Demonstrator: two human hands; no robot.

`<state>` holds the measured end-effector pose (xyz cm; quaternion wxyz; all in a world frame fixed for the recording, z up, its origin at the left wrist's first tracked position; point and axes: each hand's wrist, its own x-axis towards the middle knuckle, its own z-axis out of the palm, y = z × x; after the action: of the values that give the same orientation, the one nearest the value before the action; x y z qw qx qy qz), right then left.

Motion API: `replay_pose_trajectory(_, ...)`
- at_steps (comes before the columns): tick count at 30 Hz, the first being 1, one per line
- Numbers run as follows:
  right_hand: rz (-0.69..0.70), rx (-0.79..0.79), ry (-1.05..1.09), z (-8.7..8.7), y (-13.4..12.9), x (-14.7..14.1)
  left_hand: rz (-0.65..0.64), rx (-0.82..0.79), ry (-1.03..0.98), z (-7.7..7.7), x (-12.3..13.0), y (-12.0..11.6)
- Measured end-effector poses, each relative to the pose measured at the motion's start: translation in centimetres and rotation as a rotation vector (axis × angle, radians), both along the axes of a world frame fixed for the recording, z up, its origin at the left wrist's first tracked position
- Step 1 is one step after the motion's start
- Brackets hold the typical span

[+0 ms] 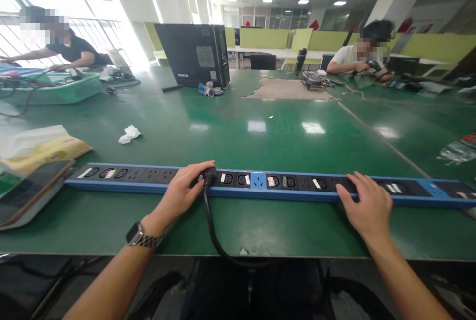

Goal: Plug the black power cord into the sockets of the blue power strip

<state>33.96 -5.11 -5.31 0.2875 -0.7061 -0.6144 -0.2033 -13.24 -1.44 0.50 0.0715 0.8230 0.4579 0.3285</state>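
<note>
Pinching a black plug [208, 177] between thumb and fingers, the left hand [183, 185] is at a long blue-and-black power strip [258, 182] that lies across the green table [208, 134] near its front edge. Well apart from it, the right hand [366, 201] rests loosely open on the strip, thumb spread from the fingers, covering some sockets. Whether the plug sits in a socket is hard to tell, its black cable [209, 221] drops past the table edge into shadow, and the strip's right end meets the picture's border.
</note>
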Motion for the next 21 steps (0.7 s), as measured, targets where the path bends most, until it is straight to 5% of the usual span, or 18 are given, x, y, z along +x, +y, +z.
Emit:
replay_pose_trajectory(9, 0.020, 0.048, 0.034, -0.1, 0.3, 0.1, -0.068, 0.026, 0.133, -0.4, -1.2, 0.7)
replay_pose_trajectory(21, 0.017, 0.036, 0.053, -0.2, 0.5, -0.1, 0.162, 0.031, -0.257, -1.0, 1.1, -0.8)
